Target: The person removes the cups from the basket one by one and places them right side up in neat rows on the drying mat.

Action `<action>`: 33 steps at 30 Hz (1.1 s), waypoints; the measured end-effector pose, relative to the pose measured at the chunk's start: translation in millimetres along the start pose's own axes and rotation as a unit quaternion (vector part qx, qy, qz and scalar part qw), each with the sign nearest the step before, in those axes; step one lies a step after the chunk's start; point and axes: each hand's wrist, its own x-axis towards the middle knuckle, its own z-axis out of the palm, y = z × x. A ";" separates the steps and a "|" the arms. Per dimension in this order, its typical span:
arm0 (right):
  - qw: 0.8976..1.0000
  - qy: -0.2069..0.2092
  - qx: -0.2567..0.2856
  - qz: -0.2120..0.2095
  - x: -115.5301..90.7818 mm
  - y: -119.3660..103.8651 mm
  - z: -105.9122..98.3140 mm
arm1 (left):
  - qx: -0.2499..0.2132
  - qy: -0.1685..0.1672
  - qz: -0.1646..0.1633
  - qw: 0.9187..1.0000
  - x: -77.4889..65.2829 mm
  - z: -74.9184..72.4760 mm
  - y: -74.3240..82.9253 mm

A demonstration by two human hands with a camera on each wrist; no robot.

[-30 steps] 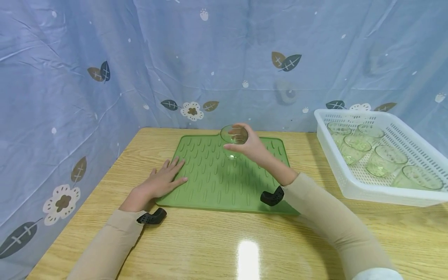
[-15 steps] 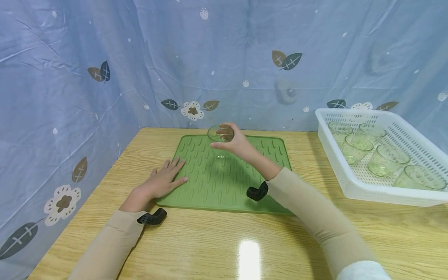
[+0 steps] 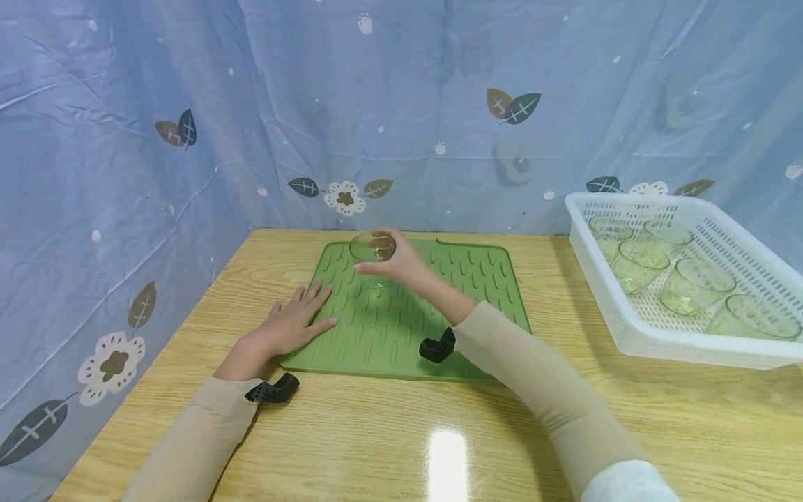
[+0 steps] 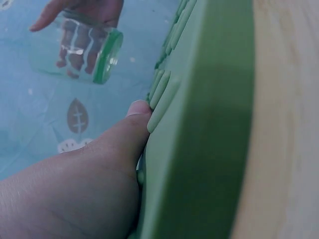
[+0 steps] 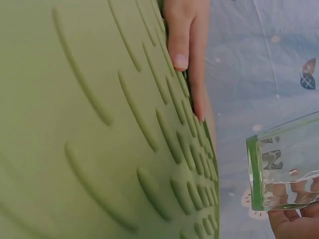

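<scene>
My right hand (image 3: 404,263) grips a clear, green-tinted drinking glass (image 3: 362,252) by its side, over the back left part of the green ridged mat (image 3: 401,328). In the left wrist view the glass (image 4: 55,55) hangs clear of the mat, its thick green base toward it. The right wrist view also shows a gap between the base of the glass (image 5: 254,172) and the mat. My left hand (image 3: 290,328) rests with fingers spread on the mat's left edge, its thumb (image 4: 139,109) lying on the ridged surface.
A white perforated plastic basket (image 3: 599,296) stands at the right, with several similar glasses (image 3: 696,286) in it. The mat lies on a wooden table (image 3: 351,432). A blue patterned curtain (image 3: 401,104) hangs behind the table and along its left side.
My right hand has carried the glass leftward over the mat, and slightly lower in the last half second. The left hand has stayed in place on the mat's edge.
</scene>
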 end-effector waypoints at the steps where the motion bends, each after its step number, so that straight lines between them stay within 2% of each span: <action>1: 1.000 0.000 0.000 0.000 1.1 0.7 1.8 | 0.000 0.000 0.000 1.000 0.2 0.0 0.0; 11: 1.000 0.013 -0.002 0.011 9.9 7.8 14.4 | 0.003 0.001 -0.002 1.000 1.1 0.8 -1.7; 19: 0.999 0.013 0.000 0.034 14.6 14.8 17.4 | 0.005 0.000 -0.003 1.000 1.8 1.7 -2.9; 33: 0.999 0.012 0.016 0.043 19.5 22.5 24.4 | 0.003 -0.003 -0.003 1.000 2.0 0.5 -3.0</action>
